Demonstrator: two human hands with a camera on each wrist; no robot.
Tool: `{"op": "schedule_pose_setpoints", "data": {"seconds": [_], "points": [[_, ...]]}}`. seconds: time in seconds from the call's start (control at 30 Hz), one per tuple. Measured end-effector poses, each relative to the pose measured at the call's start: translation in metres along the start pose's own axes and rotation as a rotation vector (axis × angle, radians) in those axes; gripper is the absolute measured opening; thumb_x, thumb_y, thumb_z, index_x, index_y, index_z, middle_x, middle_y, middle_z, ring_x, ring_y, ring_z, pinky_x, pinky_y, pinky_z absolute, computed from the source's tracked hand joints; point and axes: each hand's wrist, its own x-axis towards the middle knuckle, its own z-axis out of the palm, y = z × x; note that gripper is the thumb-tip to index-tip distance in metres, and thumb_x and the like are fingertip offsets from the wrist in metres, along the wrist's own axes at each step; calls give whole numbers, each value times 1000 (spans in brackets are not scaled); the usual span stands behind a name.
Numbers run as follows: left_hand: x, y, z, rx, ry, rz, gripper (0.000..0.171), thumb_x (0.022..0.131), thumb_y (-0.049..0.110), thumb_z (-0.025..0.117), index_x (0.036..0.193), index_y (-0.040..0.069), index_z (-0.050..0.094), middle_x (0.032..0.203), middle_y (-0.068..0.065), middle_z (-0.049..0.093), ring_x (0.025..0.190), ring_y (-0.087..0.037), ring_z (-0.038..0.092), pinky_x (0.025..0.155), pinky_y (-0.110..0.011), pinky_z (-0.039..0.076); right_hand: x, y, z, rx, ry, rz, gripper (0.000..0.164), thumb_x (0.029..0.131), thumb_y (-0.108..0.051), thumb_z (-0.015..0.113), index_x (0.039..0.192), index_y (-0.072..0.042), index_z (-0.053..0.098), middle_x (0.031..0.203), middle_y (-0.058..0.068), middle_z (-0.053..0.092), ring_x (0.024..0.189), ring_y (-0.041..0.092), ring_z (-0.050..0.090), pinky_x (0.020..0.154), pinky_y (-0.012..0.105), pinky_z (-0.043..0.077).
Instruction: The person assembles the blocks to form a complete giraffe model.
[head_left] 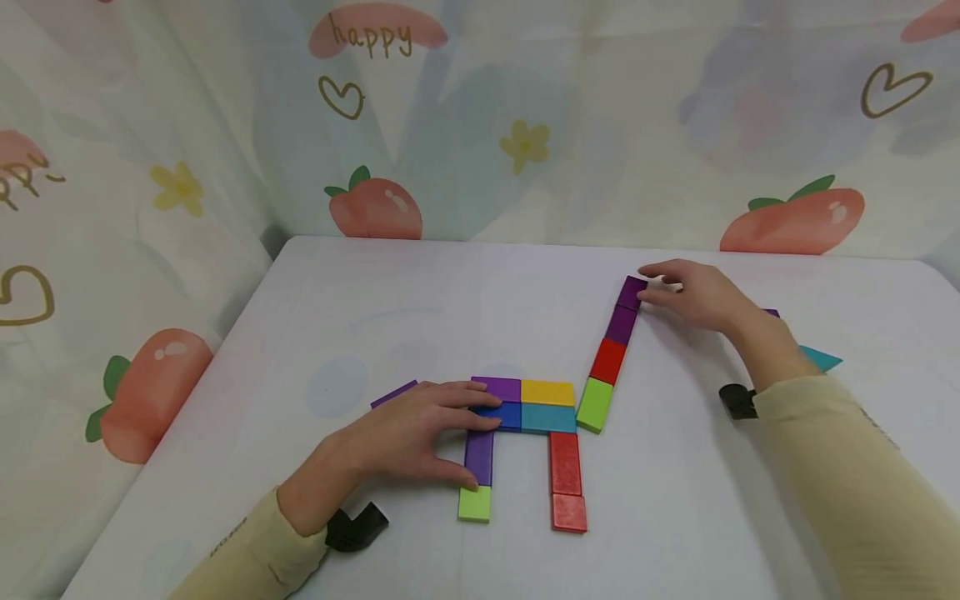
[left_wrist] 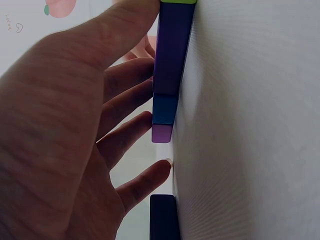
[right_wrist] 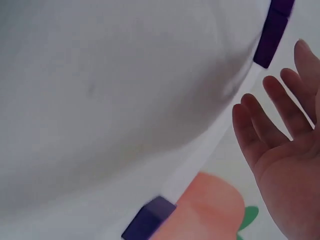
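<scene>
Flat coloured blocks lie joined in a figure on the white table. Its body has a purple block (head_left: 498, 388), a yellow block (head_left: 548, 392), a blue block (head_left: 511, 416) and a teal block (head_left: 549, 418). My left hand (head_left: 397, 429) rests on the left part, fingers extended over the blue block, thumb by a purple upright block (head_left: 479, 458). A slanted row of two dark purple blocks (head_left: 622, 324), a red block (head_left: 607, 361) and a lime block (head_left: 595, 405) rises rightward. Beside its top, my right hand (head_left: 701, 296) has loosely bent fingers; the right wrist view shows it holding nothing.
Below the body stand two red blocks (head_left: 566, 463) and a lime block (head_left: 475, 505). Another purple block (head_left: 393, 392) lies behind my left hand. A teal pointed piece (head_left: 821, 358) and a purple piece (head_left: 772, 312) show past my right forearm. A patterned curtain (head_left: 600, 125) borders the table.
</scene>
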Motion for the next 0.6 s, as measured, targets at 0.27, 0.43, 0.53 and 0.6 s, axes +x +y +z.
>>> {"op": "schedule_pose_setpoints", "data": {"seconds": [0.27,0.43,0.53,0.6], "points": [[1,3,-1,5,-10,-20,67,84,51,80,141,20,62,154,4,45,147,-19,30,115,-44,33,-25,28,-36,-14,36,36,62,102,-38,59,150,-3,43,145,31,42,130,52,40,101,68,37],[1,3,-1,4,-12,-24,67,85,51,79,142,21,62,154,5,45,147,-18,30,116,-45,32,-41,52,-55,-62,28,55,65,101,-40,60,149,1,42,143,34,43,129,54,39,98,70,38],[1,3,0,-3,-15,-27,67,85,51,79,142,21,61,154,6,44,147,-18,29,115,-45,33,-52,65,-63,-97,10,79,67,101,-43,59,148,2,41,140,37,43,127,56,38,95,72,38],[1,4,0,-10,-17,-28,67,85,51,79,142,21,61,155,6,44,148,-18,29,115,-45,33,-61,73,-66,-119,-4,96,67,101,-44,59,147,3,42,137,40,44,125,57,39,94,73,38]]}}
